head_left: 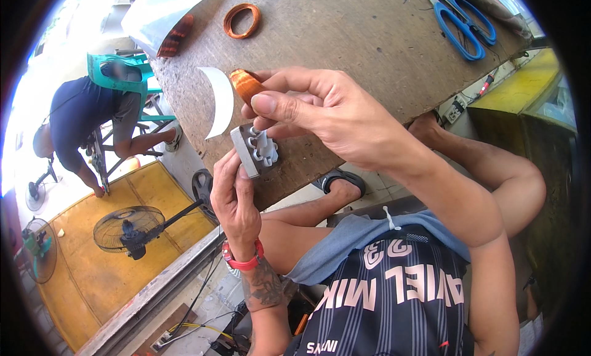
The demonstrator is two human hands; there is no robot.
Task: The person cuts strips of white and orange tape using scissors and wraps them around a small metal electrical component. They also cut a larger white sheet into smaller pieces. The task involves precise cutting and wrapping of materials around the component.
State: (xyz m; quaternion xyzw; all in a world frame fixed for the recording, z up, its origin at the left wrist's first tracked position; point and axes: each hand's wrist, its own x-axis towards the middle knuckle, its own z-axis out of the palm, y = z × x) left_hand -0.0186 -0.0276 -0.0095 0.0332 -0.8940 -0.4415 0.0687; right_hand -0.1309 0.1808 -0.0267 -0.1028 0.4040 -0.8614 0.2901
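My left hand (236, 202) grips a small grey metal stator core (244, 151) by its side, just over the near left part of the wooden table (345, 42). White slot liners (266, 149) show inside the core's opening. Just above it, my right hand (308, 103) pinches a coil of copper wire (246, 82) between thumb and fingers. The coil and the core are apart. My right fingers hide the coil's lower end. Beside the coil, a curved white strip (223, 106) lies on the table.
A copper wire ring (228, 24) and a darker wire coil (176, 37) lie on the table's far side. Blue-handled scissors (443, 23) rest at the far right. At left stand a black fan (129, 230) and a bent-over person (86, 106) by a green chair (101, 69).
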